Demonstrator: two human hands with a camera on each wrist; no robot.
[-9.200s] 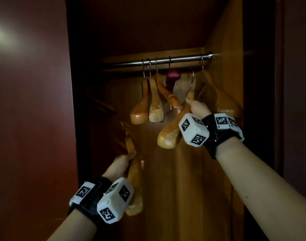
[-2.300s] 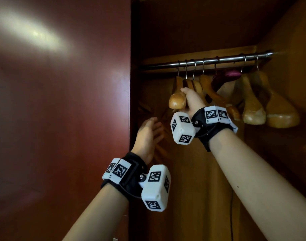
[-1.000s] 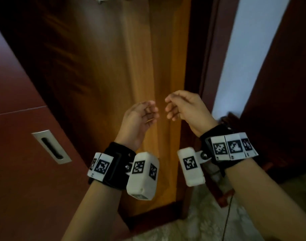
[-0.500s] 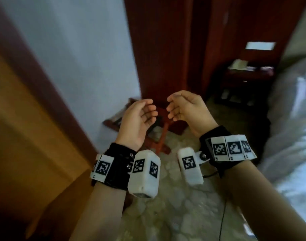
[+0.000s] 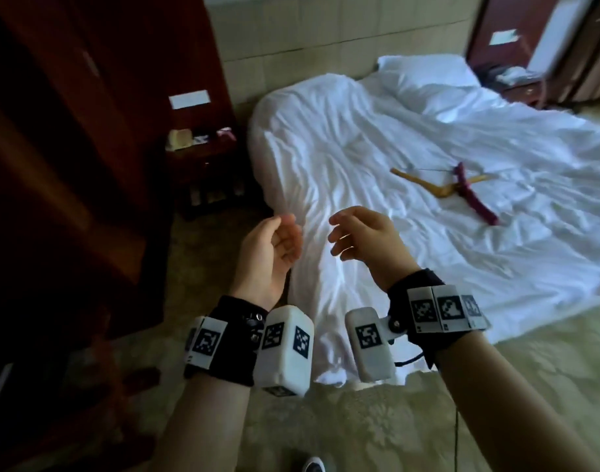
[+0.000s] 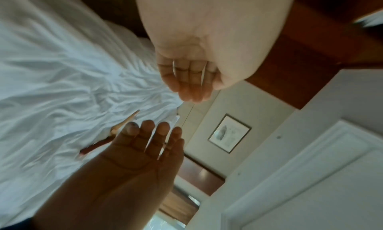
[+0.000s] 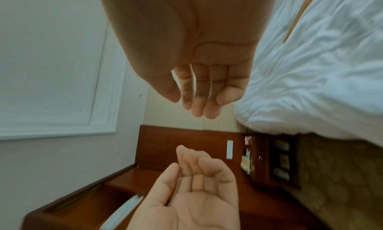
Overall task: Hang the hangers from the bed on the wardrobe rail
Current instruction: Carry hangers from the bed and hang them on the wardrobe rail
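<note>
Two hangers lie crossed on the white bed (image 5: 360,158): a light wooden hanger (image 5: 424,187) and a dark purple hanger (image 5: 576,197) over its right arm. They also show past the fingers in the left wrist view, the wooden hanger (image 6: 124,123) above the purple hanger (image 6: 94,147). My left hand (image 5: 285,233) and right hand (image 5: 343,236) hover side by side over the bed's near corner, well short of the hangers. Both are empty with loosely curled fingers, as the left hand (image 6: 190,86) and the right hand (image 7: 196,102) show up close. The wardrobe rail is out of view.
A dark wooden wardrobe (image 5: 70,131) fills the left side. A low nightstand (image 5: 203,165) with small items stands between it and the bed. A pillow (image 5: 424,80) lies at the bed's head, with another dark cabinet (image 5: 516,63) beyond. Patterned floor (image 5: 326,420) lies underfoot.
The view has swung from the wardrobe interior and rail round to the bed. Both hands left the hung hangers and now float empty in front of me.
</note>
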